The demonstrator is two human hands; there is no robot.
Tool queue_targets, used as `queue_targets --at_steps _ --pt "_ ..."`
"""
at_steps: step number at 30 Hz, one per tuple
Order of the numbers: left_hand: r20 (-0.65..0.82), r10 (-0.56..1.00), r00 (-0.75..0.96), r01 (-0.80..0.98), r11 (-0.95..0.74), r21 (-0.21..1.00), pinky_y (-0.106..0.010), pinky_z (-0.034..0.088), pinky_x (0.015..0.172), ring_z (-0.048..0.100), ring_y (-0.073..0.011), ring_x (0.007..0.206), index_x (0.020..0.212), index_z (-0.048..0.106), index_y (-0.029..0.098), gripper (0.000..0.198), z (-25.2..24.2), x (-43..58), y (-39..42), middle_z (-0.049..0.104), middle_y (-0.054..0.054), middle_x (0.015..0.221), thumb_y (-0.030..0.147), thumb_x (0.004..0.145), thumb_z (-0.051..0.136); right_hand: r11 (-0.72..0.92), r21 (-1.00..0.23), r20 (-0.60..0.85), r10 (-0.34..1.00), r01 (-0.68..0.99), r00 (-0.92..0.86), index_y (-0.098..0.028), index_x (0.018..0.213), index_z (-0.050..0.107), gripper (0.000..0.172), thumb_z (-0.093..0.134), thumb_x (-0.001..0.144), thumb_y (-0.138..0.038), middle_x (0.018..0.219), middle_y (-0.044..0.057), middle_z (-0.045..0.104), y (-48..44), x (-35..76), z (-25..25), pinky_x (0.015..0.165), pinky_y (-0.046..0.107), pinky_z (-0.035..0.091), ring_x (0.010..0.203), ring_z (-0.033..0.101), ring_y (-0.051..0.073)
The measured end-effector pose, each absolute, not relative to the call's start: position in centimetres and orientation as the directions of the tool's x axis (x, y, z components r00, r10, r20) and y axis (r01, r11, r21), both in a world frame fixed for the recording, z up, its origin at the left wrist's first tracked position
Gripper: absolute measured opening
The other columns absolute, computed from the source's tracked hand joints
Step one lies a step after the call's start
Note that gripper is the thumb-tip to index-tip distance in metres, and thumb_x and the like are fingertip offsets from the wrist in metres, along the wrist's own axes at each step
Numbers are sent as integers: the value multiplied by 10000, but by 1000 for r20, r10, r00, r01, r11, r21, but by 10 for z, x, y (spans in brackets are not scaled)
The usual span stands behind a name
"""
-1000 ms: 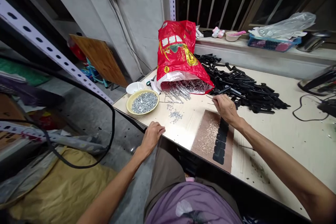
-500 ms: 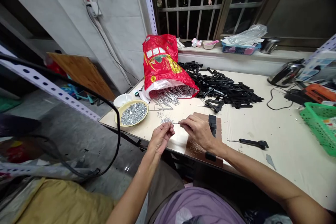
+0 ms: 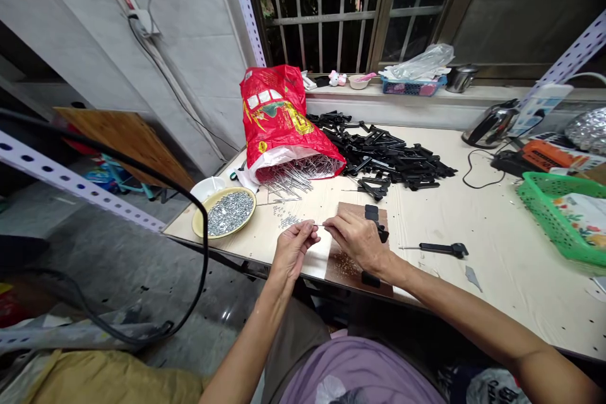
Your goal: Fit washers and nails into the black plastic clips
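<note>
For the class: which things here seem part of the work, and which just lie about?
Likely in use:
thin rod in the right hand
red bag of rods
bowl of metal pieces
black parts

Probably lying about:
kettle
green basket
blue basket

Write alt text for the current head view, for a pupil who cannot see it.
A person's left hand and right hand meet at a thin rod over a pale table. Beyond, metal rods spill from a red bag beside piled black parts; a yellow bowl at left holds silvery pieces.
</note>
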State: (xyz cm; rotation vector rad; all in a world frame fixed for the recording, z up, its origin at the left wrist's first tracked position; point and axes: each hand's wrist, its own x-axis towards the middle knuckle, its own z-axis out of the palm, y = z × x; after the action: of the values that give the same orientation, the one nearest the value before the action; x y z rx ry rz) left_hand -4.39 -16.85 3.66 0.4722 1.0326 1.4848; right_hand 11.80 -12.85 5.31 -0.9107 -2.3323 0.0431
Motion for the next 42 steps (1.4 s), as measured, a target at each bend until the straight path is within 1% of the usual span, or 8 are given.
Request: queue_targets --at_steps 5,7,14,19,29,34,37,42 --pt "-188 944 -271 -434 54 899 -241 513 638 594 -88 587 801 690 94 292 32 -39 -168 674 -34 706 296 620 799 748 -146 560 602 647 -569 -212 916 645 218 439 953 -273 822 40 612 -131 125 51 586 249 335 731 546 135" --pt "-161 948 -274 -385 45 922 -242 515 644 598 -89 592 810 694 96 276 30 -37 -168 678 -34 712 299 646 781 730 -150 544 625 667 -561 -216 915 648 232 433 959 -293 793 27 601 -132 127 50 572 250 325 699 540 125" --pt "-118 964 -240 -282 47 958 -230 512 646 602 -89 599 811 703 107 240 25 -32 -164 682 -29 712 305 684 753 693 -305 432 712 654 -553 -201 942 630 239 421 961 -316 858 36 604 -132 138 44 609 238 370 741 563 135" --pt "-94 972 -217 -211 47 976 -224 500 640 602 -92 598 802 707 115 225 27 -28 -161 682 -24 711 300 683 754 688 -496 390 721 530 -572 -189 994 596 200 427 957 -291 886 44 587 -129 146 38 679 243 422 786 565 142" --pt "-129 982 -140 -144 109 984 -230 491 638 583 -99 596 781 712 115 241 20 -18 -155 665 -22 668 325 671 754 622 -648 362 759 439 -541 -175 925 620 134 505 917 -243 852 41 598 -121 163 28 717 269 440 793 567 150" --pt "-213 973 -91 -215 190 958 -257 506 670 581 -107 627 815 710 89 335 21 -3 -150 665 -61 726 403 698 723 631 -651 387 754 422 -531 -184 959 636 146 505 919 -235 870 44 595 -119 179 26 740 266 450 829 567 152" --pt "-230 969 -94 -236 202 950 -252 507 631 574 -105 629 944 697 84 469 23 6 -148 636 -66 776 509 761 624 632 -623 389 762 460 -518 -190 972 630 145 507 921 -249 898 37 602 -115 196 27 738 254 448 836 570 143" --pt "-158 977 -146 -20 157 987 -208 427 463 486 -76 519 1163 610 122 563 8 15 -148 567 -25 768 562 835 480 604 -478 356 797 637 -489 -214 955 643 165 490 930 -268 936 36 596 -81 235 20 692 247 428 857 549 151"
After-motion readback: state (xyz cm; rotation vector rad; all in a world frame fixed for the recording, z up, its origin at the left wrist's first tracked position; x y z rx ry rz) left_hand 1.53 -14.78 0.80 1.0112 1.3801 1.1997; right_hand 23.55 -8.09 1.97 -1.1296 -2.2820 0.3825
